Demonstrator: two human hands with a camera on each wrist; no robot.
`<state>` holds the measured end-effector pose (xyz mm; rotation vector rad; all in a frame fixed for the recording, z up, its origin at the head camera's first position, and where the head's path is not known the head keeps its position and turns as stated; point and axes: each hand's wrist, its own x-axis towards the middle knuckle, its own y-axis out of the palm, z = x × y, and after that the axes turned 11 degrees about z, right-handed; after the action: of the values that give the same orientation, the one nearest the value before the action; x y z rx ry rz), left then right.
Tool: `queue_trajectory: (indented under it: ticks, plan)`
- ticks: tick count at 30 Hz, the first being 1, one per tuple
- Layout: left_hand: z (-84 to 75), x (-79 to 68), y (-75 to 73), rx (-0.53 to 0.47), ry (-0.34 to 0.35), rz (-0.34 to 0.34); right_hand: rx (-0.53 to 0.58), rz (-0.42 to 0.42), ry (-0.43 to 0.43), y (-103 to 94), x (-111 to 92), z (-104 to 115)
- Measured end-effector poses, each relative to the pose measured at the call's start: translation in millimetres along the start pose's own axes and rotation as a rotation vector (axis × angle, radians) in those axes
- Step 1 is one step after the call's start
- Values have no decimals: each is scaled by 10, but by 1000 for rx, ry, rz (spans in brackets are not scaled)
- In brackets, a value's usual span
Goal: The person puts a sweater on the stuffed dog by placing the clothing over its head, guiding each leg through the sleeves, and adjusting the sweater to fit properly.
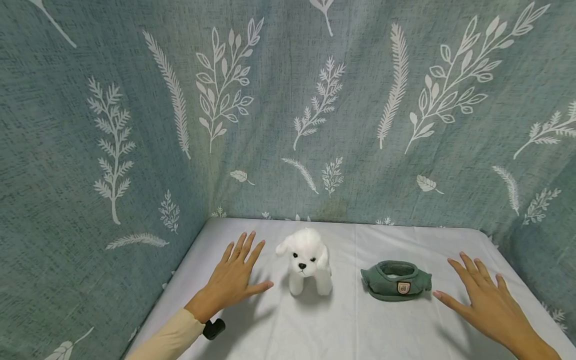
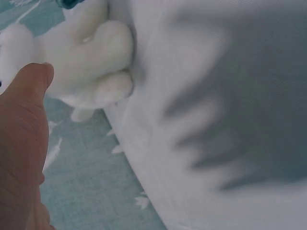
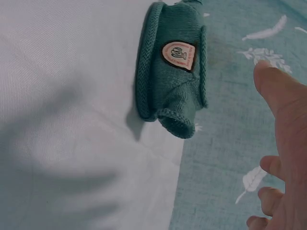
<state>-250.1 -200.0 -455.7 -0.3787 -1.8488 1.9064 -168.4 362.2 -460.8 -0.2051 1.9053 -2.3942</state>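
A white plush dog with dark eyes and nose stands upright on the white tabletop, facing forward. To its left my left hand hovers with fingers spread, touching nothing; its thumb points toward the dog. The left wrist view shows the plush dog past that thumb. A small green knitted doll sweater with a patch on its front lies right of the dog, neck opening up. In the right wrist view the sweater shows a sleeve opening. My right hand, fingers spread, is held apart from it on the right.
Green-grey curtains with white leaf prints hang behind and on both sides of the table. A black band with a small device is on the left wrist. Both hands cast shadows on the white cloth.
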Motion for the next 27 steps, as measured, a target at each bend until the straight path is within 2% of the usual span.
queue_trajectory:
  ticks: [6,12,16,21,27]
  plan:
    - [-8,-10,-3,-14,5,6,23,9,6,-15,-19,6]
    - [-40,-20,-15,-61,39,30,52,83,61,-76,-2,17]
    - [-73,-25,-12,-111,43,61,66,67,88,-91,-7,32]
    - [-112,-32,-4,-156,71,75,100,18,67,-51,-43,47]
    - [-163,-13,3,-226,112,89,141,82,81,-33,-2,51]
